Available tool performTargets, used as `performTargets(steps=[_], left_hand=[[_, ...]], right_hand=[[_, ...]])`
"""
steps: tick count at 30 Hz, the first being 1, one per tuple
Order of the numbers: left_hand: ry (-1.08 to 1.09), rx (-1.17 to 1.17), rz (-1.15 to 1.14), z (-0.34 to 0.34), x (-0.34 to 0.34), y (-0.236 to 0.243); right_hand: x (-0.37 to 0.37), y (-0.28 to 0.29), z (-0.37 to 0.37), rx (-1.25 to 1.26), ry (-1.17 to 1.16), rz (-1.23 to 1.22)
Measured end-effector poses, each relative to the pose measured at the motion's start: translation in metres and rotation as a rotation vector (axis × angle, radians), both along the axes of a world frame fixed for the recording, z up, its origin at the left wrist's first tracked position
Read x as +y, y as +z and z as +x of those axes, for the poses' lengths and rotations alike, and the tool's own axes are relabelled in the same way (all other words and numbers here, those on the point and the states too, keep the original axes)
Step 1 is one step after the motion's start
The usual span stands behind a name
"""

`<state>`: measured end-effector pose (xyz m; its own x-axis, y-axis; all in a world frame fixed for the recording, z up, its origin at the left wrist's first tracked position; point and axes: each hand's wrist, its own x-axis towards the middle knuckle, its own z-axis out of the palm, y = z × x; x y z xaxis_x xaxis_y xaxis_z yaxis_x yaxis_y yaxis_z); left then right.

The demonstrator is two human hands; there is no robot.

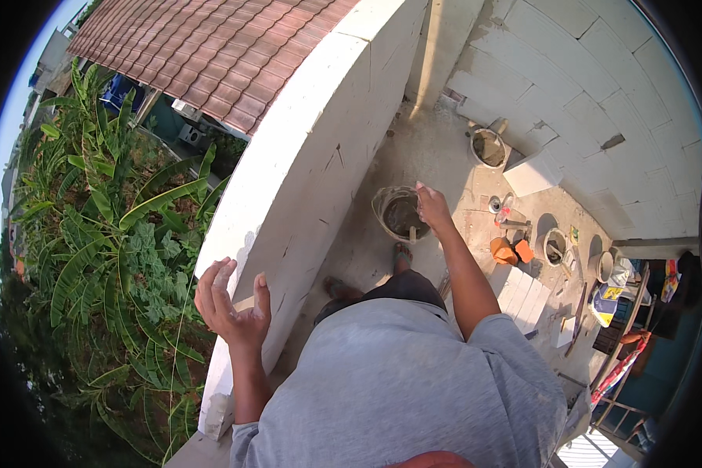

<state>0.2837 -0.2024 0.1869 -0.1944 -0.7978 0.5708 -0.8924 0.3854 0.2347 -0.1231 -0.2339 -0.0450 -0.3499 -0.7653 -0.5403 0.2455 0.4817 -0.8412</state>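
Observation:
My left hand (234,308) is raised above the top of the white block wall (285,160), palm up. Its fingers are spread and whitish with dust, and nothing lies in it. My right hand (433,209) is closed over the right side of a bucket (377,204) on the floor. What its fingers hold, if anything, is hidden. Grey wet mortar (402,214) fills part of that bucket. A short pale handle-like piece (413,233) shows at the bucket's near edge, just in front of my feet.
Another bucket (474,148) stands by the far block wall (569,101). To the right lie white blocks (520,298), orange pieces (503,251), a pail (547,242) and bags (605,303). Beyond the low wall, banana plants (93,265) and a tiled roof (210,47) lie lower down.

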Motion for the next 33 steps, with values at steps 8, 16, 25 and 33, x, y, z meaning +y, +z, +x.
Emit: performTargets(steps=[8,16,25,33], left_hand=[[-0.05,-0.169,0.284,-0.091,-0.105,0.007],[-0.047,-0.293,0.262,-0.147,-0.176,-0.009],[0.02,-0.296,0.332,-0.179,-0.21,-0.027],[0.017,-0.21,0.407,-0.193,-0.212,-0.021]], right_hand=[[0.117,-0.144,-0.124,1.165,0.398,0.286],[0.096,-0.127,-0.167,0.881,0.521,0.274],[-0.214,0.177,-0.035,0.006,0.306,-0.822],[-0.354,0.249,0.058,0.376,0.314,-1.189]])
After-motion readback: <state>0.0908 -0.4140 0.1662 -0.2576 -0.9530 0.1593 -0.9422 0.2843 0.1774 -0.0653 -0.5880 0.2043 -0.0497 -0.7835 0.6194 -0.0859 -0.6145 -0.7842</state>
